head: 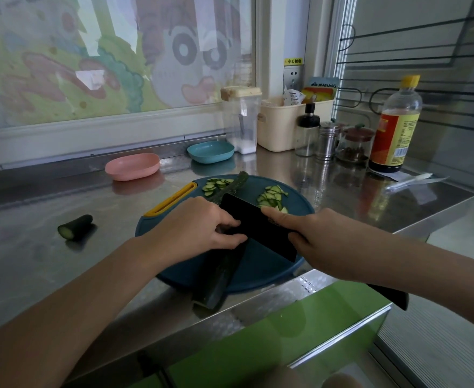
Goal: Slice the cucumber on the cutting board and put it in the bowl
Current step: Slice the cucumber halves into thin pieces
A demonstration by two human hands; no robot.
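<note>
So from the head view: the left hand (202, 228) is curled down over the long cucumber (220, 275), pinning it on the round blue cutting board (261, 273). The right hand (317, 239) grips a black cleaver (258, 225), blade standing right against the left fingers. Two piles of slices (272, 198) sit at the board's far side. The pink bowl (132, 166) and blue bowl (210, 152) are further back, and a cut-off cucumber end (75, 226) lies on the steel tabletop (28, 247) to the left.
</note>
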